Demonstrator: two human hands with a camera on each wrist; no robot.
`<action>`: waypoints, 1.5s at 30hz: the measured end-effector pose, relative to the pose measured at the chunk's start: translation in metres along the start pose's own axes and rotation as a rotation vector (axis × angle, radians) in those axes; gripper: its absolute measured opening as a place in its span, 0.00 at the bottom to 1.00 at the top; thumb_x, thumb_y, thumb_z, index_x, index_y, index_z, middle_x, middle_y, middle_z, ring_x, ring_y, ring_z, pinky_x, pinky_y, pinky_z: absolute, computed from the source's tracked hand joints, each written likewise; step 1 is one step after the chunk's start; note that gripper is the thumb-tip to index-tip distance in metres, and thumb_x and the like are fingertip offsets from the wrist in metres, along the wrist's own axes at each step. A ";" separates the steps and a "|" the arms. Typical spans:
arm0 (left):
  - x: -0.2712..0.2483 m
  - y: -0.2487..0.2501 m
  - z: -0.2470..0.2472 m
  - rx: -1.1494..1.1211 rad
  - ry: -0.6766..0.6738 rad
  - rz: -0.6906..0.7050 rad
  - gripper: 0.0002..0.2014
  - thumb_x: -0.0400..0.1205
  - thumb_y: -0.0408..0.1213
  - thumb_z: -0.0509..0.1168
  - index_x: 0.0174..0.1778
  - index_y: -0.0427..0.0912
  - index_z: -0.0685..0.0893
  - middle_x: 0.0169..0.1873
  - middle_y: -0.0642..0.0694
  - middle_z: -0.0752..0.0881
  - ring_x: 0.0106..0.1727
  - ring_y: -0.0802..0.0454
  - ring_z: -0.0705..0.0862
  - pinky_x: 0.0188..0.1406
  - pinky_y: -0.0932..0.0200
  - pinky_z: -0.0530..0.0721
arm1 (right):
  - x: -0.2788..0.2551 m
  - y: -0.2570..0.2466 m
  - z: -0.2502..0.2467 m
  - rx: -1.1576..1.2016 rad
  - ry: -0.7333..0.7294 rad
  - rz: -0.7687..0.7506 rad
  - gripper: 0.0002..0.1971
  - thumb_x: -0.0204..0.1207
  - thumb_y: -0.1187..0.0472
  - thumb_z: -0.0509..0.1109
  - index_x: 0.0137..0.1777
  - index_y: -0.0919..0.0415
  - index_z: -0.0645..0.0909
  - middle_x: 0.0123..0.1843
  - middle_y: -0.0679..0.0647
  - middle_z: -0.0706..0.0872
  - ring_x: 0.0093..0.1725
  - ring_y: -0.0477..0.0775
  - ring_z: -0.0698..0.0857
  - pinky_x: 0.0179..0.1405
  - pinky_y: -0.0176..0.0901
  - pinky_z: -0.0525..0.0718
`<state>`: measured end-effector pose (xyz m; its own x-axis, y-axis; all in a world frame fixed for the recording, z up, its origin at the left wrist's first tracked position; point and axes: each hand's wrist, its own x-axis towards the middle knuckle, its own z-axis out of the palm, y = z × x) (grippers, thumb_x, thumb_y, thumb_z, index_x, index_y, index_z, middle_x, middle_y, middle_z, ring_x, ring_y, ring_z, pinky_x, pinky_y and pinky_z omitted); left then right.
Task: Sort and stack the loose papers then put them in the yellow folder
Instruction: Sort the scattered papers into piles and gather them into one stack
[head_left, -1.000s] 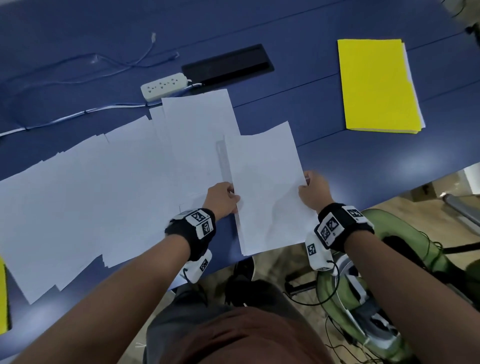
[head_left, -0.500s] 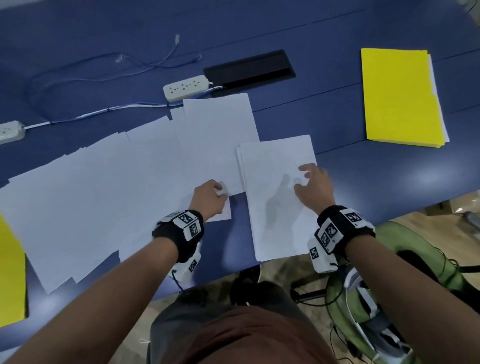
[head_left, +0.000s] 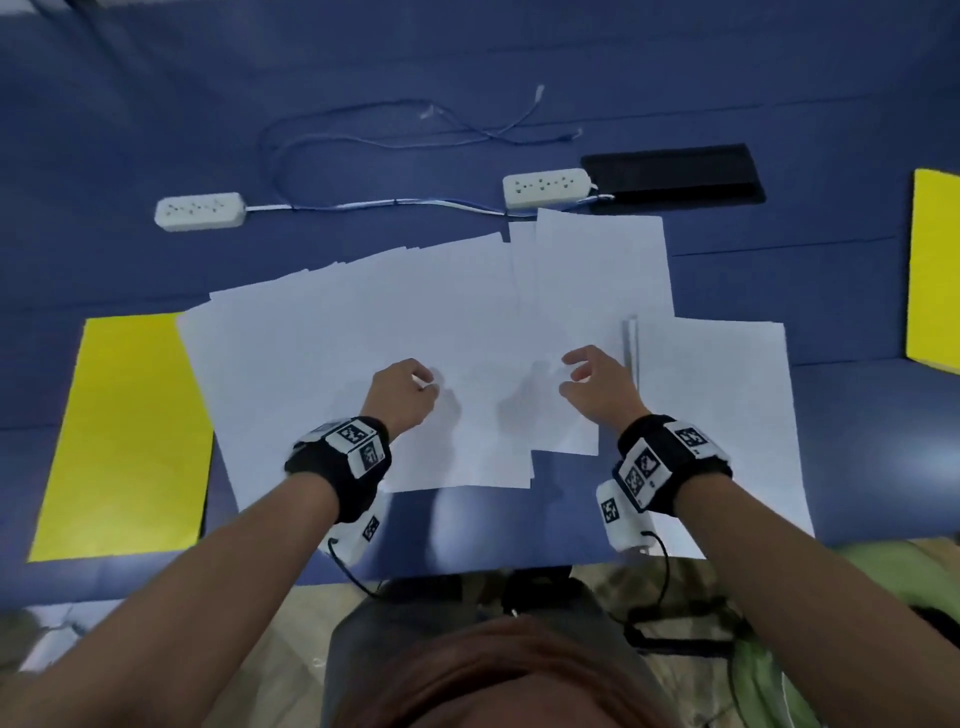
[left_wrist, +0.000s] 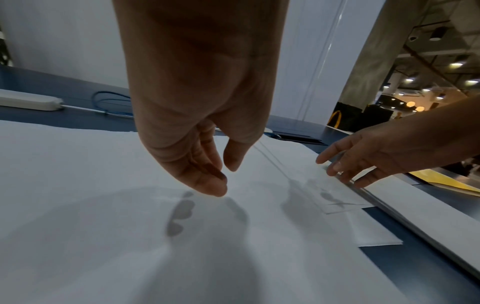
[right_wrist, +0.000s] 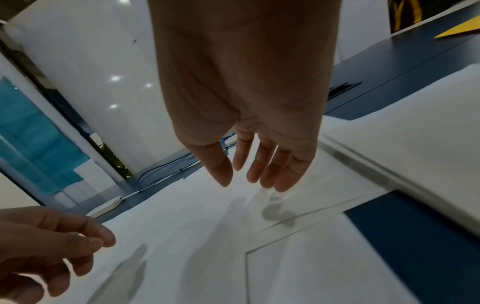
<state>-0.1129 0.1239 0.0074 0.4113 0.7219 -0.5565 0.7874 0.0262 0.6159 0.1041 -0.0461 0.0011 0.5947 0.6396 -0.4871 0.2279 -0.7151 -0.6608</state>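
Observation:
Loose white papers lie fanned and overlapping across the middle of the blue table. A squared stack of papers sits to their right, reaching the front edge. My left hand hovers just above the loose sheets with fingers loosely curled, holding nothing; the left wrist view shows its fingertips above their shadows. My right hand hangs relaxed and empty over the sheets, just left of the stack. One yellow folder lies at the right edge, another yellow folder at the left.
Two white power strips and blue cables lie behind the papers. A black cable hatch sits at the back right. The table's front edge runs just below my wrists, with a green seat beyond it.
My right hand let go of the stack and moved left over the loose sheets. My left hand shifted left too. The view swung left, showing the left yellow folder.

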 end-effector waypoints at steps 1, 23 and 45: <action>0.001 -0.009 -0.010 0.004 0.007 -0.004 0.04 0.80 0.37 0.66 0.49 0.44 0.83 0.44 0.41 0.90 0.36 0.47 0.87 0.45 0.49 0.91 | 0.001 -0.008 0.010 -0.001 -0.009 -0.002 0.17 0.73 0.63 0.69 0.63 0.54 0.79 0.53 0.52 0.83 0.53 0.53 0.81 0.50 0.39 0.73; 0.040 -0.138 -0.126 0.310 0.279 -0.596 0.47 0.70 0.48 0.80 0.76 0.34 0.60 0.73 0.33 0.64 0.74 0.34 0.66 0.68 0.45 0.73 | 0.016 -0.115 0.174 -0.052 -0.224 0.030 0.20 0.74 0.61 0.72 0.66 0.53 0.77 0.57 0.52 0.83 0.56 0.53 0.83 0.52 0.40 0.77; 0.045 -0.143 -0.134 -0.085 0.322 -0.310 0.28 0.73 0.28 0.75 0.63 0.32 0.68 0.53 0.35 0.81 0.49 0.37 0.80 0.42 0.49 0.82 | 0.012 -0.123 0.175 -0.074 -0.218 0.047 0.20 0.74 0.60 0.72 0.66 0.51 0.77 0.58 0.50 0.82 0.57 0.50 0.83 0.52 0.41 0.81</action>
<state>-0.2682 0.2447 -0.0308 -0.0126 0.8490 -0.5282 0.8049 0.3220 0.4985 -0.0515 0.0991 -0.0231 0.4272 0.6455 -0.6331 0.2648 -0.7588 -0.5950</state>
